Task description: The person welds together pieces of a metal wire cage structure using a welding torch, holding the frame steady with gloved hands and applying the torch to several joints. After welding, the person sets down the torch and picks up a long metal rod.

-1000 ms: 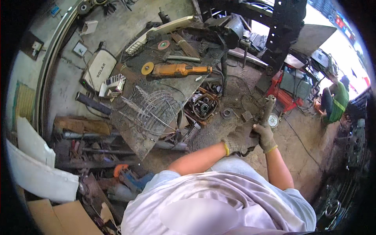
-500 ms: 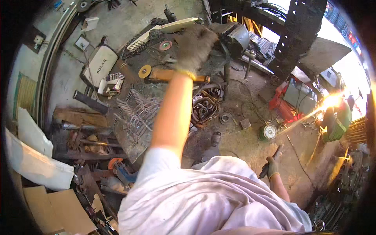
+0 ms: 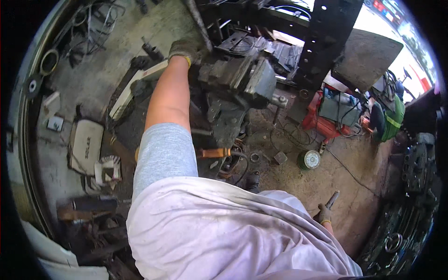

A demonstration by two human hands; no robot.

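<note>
My left hand point(image 3: 185, 49), in a dark grey glove with a yellow cuff, reaches far out over the workbench. It is next to the lower end of a long metal bar point(image 3: 198, 22) and left of a large bench vise point(image 3: 228, 77). Its fingers blend into the dark background, so I cannot see whether they hold anything. A long white panel point(image 3: 128, 99) lies beside that forearm. Low at the right, my gloved right hand point(image 3: 323, 213) is closed around a dark rod-shaped tool point(image 3: 332, 199), which points up and away. An orange cylindrical tool point(image 3: 213, 153) lies partly behind my left sleeve.
A green round tin point(image 3: 309, 160) stands on the floor near a red machine point(image 3: 313, 119) and cables. Another person in green point(image 3: 394, 119) is at the far right. Dark machinery point(image 3: 396, 224) lines the right edge. A pale case point(image 3: 86, 147) lies at the left.
My left hand has moved farther out and left, from above the bench clutter to beside the metal bar. The view has shifted. The bright sparks near the other person are gone.
</note>
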